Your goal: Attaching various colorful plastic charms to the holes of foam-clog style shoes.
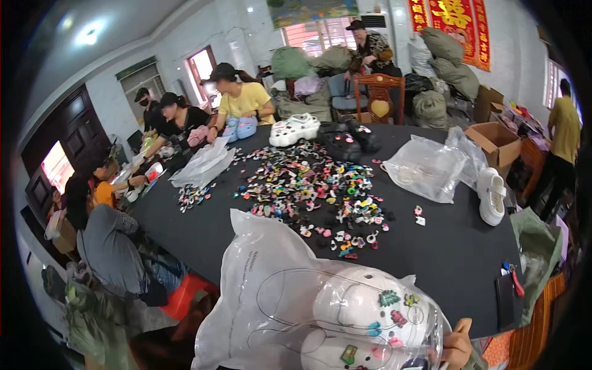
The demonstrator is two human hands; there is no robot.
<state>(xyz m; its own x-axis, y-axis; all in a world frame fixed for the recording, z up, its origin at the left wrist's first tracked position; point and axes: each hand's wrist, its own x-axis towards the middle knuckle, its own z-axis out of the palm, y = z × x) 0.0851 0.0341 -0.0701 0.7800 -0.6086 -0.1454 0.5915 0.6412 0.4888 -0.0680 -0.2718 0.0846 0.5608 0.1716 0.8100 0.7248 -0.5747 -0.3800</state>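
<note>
Black surface (pixel 459 265), charm pile (pixel 302 179) mid-span, open room between clear bag (pixel 246 277) and black case (pixel 505 302) by the right edge. Bag is at the near side, white clogs (pixel 364 299) inside; right hand (pixel 457 344) grips its right end. Left hand out of view, can't tell its state.

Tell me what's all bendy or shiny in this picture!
Head view: the fisheye lens bends the dark door and blackens the corners; the ceiling lamp glares white; pale highlights streak the translucent plastic bag over the white clogs.
</note>
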